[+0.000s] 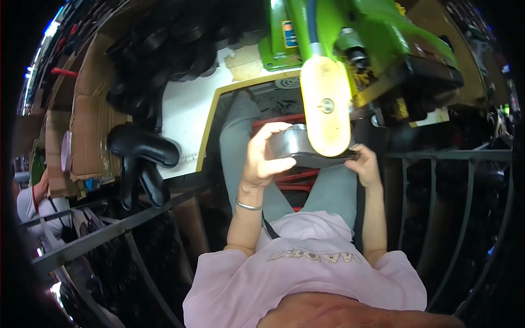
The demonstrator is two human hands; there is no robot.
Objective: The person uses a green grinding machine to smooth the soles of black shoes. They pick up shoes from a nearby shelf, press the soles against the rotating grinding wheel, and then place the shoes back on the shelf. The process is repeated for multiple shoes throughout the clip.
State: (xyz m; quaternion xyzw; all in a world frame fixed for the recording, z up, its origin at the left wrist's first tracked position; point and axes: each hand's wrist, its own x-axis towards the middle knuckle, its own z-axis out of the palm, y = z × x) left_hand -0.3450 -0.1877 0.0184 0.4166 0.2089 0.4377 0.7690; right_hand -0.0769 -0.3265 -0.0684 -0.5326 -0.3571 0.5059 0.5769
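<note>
A round, shiny metal piece with a dark rim [290, 143] is held level over my lap, below the green machine. My left hand [261, 156] grips its left side, with the thumb in front and the fingers behind. At the other end, my right hand [365, 164] pinches the dark edge between thumb and fingers. A long yellow rounded guard [327, 104] hangs over the piece and hides its middle and right part, so I cannot tell its exact kind.
The green machine [377, 27] stands ahead, its dark working head at the right. Black moulded parts [145, 145] lie at the left, with more piled behind them. A cardboard box [95, 109] stands beyond. Metal rails [448, 154] flank me. Another person [33, 205] is at the far left.
</note>
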